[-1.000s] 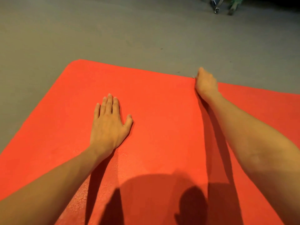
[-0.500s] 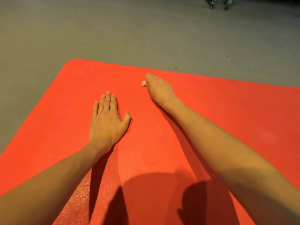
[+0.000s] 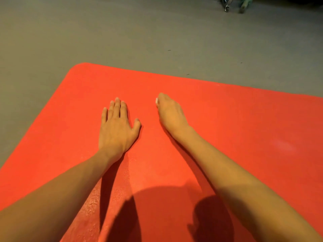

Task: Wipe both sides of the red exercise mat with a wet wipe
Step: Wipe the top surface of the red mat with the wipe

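Left hand flat on red mat, fingers extended, holding nothing; right hand fingers curled over white wet wipe, pressed to mat.

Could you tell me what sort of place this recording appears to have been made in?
Probably a gym or exercise room, though that is a guess. A red mat lies flat on a plain grey floor, and at the far edge stands something with a small wheel, too cropped to identify.
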